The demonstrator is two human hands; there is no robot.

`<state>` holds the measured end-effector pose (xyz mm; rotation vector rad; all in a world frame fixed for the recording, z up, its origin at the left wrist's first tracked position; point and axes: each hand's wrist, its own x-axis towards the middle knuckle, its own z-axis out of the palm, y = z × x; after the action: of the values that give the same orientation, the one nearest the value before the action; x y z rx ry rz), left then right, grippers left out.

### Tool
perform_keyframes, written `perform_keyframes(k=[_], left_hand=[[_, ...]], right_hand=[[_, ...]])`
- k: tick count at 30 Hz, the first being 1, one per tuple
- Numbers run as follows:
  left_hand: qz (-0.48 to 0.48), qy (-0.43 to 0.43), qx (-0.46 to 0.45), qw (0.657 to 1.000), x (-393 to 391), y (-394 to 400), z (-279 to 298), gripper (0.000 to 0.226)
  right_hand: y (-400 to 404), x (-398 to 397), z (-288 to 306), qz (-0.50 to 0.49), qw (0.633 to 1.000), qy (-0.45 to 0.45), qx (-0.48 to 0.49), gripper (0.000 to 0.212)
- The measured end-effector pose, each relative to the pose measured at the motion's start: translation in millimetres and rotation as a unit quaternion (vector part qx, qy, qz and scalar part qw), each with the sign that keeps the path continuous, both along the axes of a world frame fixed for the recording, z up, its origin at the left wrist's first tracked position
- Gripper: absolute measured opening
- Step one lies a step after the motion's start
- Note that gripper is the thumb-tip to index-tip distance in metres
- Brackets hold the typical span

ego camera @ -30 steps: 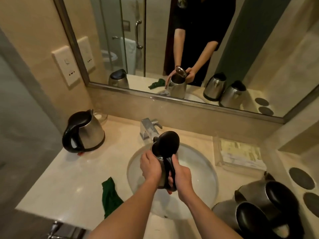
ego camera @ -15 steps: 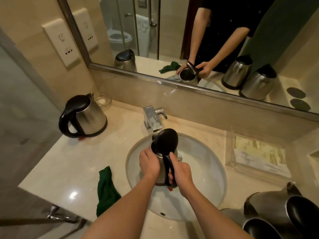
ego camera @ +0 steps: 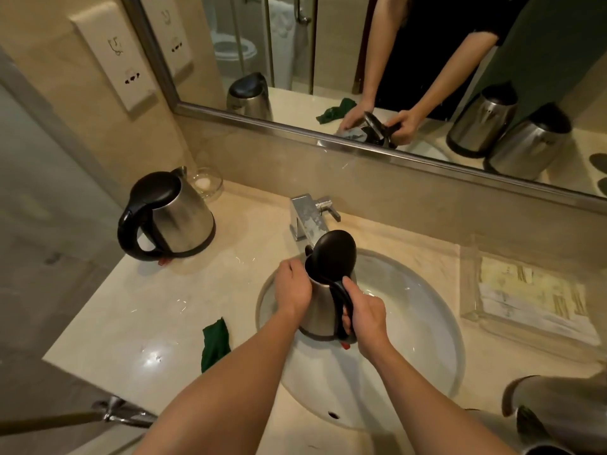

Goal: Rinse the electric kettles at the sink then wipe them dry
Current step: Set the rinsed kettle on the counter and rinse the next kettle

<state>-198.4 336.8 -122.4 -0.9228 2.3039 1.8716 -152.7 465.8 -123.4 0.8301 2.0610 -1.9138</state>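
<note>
A steel kettle [ego camera: 320, 310] with its black lid flipped up hangs over the white sink basin [ego camera: 410, 323], just below the chrome tap [ego camera: 307, 216]. My right hand [ego camera: 368, 316] grips its black handle. My left hand [ego camera: 292, 289] holds the kettle's steel body on the left side. A second steel kettle [ego camera: 170, 218] with its lid down stands on the counter at the left. Parts of two more kettles [ego camera: 555, 412] show at the bottom right corner. A green cloth [ego camera: 215, 343] lies crumpled on the counter left of the basin.
The beige stone counter [ego camera: 138, 310] runs around the basin. A clear tray with packets [ego camera: 528, 297] sits at the right. A small glass dish [ego camera: 207, 183] stands behind the left kettle. A mirror [ego camera: 328, 60] spans the back wall, and a metal rail [ego camera: 115, 413] juts out at bottom left.
The camera has tilted down and drawn closer. The held kettle has stayed over the basin in both hands, and it now stands more upright.
</note>
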Motion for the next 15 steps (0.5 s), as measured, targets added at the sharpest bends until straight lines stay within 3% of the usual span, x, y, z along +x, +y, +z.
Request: perform_keyframes(k=[4,7,12,15], left_hand=[[-0.02,0.098,-0.051,0.994,-44,-16,29,0.021],[-0.117,0.15,-0.15,0.97,-73,-33,42,0.023],[-0.328,0.141,-0.352,0.865,-115,-49,51,0.038],[-0.411,0.133,-0.401,0.808,-131,-45,60,0.044]], right_hand=[[0,-3,-6,-0.017,1.0,0.0,0.004,0.053],[-1,-6,-7,-0.017,1.0,0.003,0.004,0.054],[-1,-13,-10,-0.004,1.0,0.012,0.005,0.055],[0,-16,-13,0.004,1.0,0.017,0.018,0.061]])
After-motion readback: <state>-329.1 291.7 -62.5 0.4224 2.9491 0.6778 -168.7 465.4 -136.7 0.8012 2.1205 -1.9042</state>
